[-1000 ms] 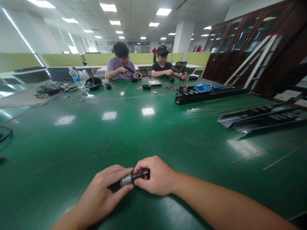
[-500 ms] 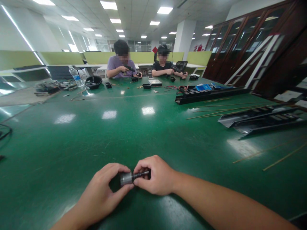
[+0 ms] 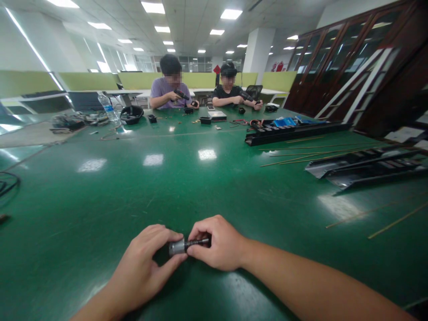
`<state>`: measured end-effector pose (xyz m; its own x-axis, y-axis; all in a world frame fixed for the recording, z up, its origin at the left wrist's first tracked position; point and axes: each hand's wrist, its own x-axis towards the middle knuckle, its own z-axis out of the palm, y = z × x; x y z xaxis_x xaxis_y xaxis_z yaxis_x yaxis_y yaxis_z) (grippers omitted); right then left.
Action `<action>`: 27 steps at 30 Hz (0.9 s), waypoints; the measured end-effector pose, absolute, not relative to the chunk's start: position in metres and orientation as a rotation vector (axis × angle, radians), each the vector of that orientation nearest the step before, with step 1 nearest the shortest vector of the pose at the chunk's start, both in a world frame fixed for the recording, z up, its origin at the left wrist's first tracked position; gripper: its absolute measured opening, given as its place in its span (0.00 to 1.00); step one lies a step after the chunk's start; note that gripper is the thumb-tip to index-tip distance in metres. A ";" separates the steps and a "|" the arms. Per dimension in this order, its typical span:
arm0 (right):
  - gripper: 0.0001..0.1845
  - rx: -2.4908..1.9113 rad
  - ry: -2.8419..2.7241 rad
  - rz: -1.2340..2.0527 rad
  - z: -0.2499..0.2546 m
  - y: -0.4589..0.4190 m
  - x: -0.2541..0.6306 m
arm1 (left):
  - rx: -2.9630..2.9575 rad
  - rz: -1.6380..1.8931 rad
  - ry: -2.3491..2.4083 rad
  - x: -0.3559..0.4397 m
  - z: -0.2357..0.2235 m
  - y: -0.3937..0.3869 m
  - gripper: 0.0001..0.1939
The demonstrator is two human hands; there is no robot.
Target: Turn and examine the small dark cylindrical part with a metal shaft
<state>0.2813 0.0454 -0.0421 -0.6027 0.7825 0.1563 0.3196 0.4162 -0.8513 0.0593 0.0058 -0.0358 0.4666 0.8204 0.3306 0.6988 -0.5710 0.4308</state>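
A small grey metal cylinder (image 3: 176, 246) with a dark threaded shaft (image 3: 197, 242) sticking out to the right is held just above the green table (image 3: 200, 187), near its front edge. My left hand (image 3: 147, 263) is closed round the cylinder's body, thumb below and fingers above. The fingers of my right hand (image 3: 219, 243) are pinched on the threaded shaft. Both forearms reach in from the bottom of the view.
Long black trays (image 3: 294, 130) (image 3: 364, 167) and thin rods (image 3: 310, 156) lie on the right half of the table. Two people sit at the far end with small parts, a water bottle (image 3: 107, 107) and a black bowl (image 3: 131, 114). A cable (image 3: 8, 183) lies at the left edge.
My left hand's fingers have shifted their hold round the cylinder, showing more of its grey body. Both hands have stayed in the same place.
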 end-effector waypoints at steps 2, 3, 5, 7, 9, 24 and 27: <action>0.06 -0.939 -2.129 1.107 -0.041 0.046 0.281 | 2.492 0.758 1.328 0.059 -0.036 0.006 0.12; 0.06 -0.942 -2.128 1.105 -0.041 0.046 0.281 | 2.496 0.759 1.336 0.058 -0.036 0.005 0.12; 0.06 -0.943 -2.129 1.104 -0.041 0.046 0.282 | 2.502 0.759 1.349 0.057 -0.035 0.004 0.12; 0.06 -0.941 -2.128 1.108 -0.041 0.046 0.282 | 2.509 0.751 1.358 0.057 -0.035 0.003 0.12; 0.06 -0.941 -2.123 1.110 -0.041 0.046 0.282 | 2.514 0.746 1.362 0.056 -0.035 0.003 0.12; 0.05 -0.988 -2.094 1.114 -0.039 0.045 0.282 | 2.543 0.801 1.390 0.056 -0.034 0.006 0.13; 0.05 -0.981 -2.095 1.117 -0.039 0.046 0.282 | 2.549 0.816 1.382 0.055 -0.034 0.007 0.13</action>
<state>0.2824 0.0456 -0.0393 -0.5724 0.8086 0.1360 0.3376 0.3836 -0.8596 0.0555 0.0066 -0.0339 0.4346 0.8083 0.3972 0.7386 -0.5723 0.3564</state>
